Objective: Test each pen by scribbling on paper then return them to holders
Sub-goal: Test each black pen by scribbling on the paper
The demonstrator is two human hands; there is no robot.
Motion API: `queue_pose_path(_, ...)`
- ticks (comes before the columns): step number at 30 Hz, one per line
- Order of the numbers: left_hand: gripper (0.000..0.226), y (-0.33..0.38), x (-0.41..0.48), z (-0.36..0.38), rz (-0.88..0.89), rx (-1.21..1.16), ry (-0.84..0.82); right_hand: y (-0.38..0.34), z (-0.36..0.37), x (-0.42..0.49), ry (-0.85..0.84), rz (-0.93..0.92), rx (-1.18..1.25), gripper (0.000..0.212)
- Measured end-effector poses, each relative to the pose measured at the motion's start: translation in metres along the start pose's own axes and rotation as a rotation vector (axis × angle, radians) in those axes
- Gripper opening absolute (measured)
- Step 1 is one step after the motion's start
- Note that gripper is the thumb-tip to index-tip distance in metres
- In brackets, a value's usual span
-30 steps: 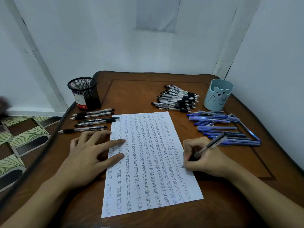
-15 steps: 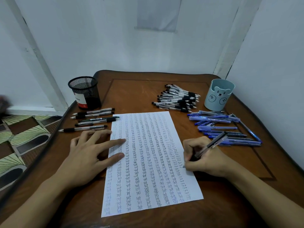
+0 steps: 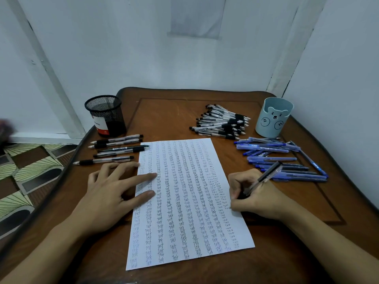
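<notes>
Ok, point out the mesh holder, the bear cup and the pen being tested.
mesh holder (image 3: 112, 119), head view, front mesh wall.
bear cup (image 3: 273, 121), head view, front wall below the bear face.
pen (image 3: 266, 175), head view, exposed upper barrel.

Pen (image 3: 266, 175) tip behind right hand (image 3: 260, 198) fingers (image 3: 235, 182) — dark blur (image 3: 5, 130) at left edge.

Right hand (image 3: 257, 196) grips pen (image 3: 264, 177), tip at paper (image 3: 188, 201) right edge (columns of "test"); left hand (image 3: 114, 191) flat, pinning left edge.
</notes>
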State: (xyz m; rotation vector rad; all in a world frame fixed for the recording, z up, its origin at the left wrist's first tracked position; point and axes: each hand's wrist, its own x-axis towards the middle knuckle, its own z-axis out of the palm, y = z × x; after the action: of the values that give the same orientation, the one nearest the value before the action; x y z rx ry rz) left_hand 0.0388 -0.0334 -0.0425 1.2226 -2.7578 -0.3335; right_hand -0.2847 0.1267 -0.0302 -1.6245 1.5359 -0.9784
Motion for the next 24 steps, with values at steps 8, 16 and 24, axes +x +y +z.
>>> queue_pose_path(8,0.06,0.0,0.0,0.0,0.002,0.002,-0.001,-0.005,0.003,0.003,0.032,0.118,0.187,0.033)
queue_pose_path(16,0.063,0.002,0.0,0.0,-0.005,0.017,0.017,-0.025,-0.02,0.047,0.398,0.256,0.51,0.042)
queue_pose_path(24,0.065,0.004,0.0,-0.001,-0.021,0.012,0.027,-0.011,-0.059,0.122,0.468,-0.02,-0.376,0.033)
